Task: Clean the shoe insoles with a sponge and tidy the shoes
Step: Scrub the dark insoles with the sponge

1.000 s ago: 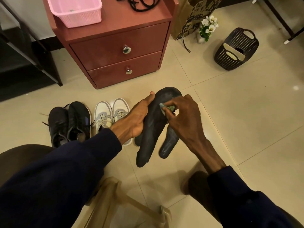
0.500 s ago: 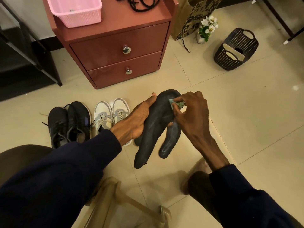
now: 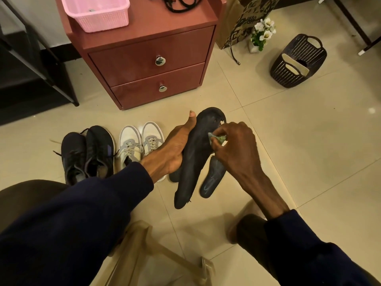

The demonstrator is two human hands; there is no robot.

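The left hand [image 3: 175, 149] holds the dark insole [image 3: 192, 168] in its grip above the floor [image 3: 309, 162], the right hand [image 3: 237, 149] pinching the sponge [image 3: 216, 138] against its upper end — rub in short, firm strokes down its length, backing the insole so it cannot fold.

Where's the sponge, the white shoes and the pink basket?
sponge [image 3: 219, 138]: head view, its green edge.
white shoes [image 3: 129, 139]: head view, toe of one shoe.
pink basket [image 3: 103, 22]: head view, front wall.

I record a home interior, shown by the tiled floor [image 3: 309, 162], a two-drawer bedside cabinet [image 3: 148, 58], black shoes [image 3: 88, 153] and white shoes [image 3: 140, 141] lined up near it, a flower pot [image 3: 260, 36] and a paper bag [image 3: 239, 21].
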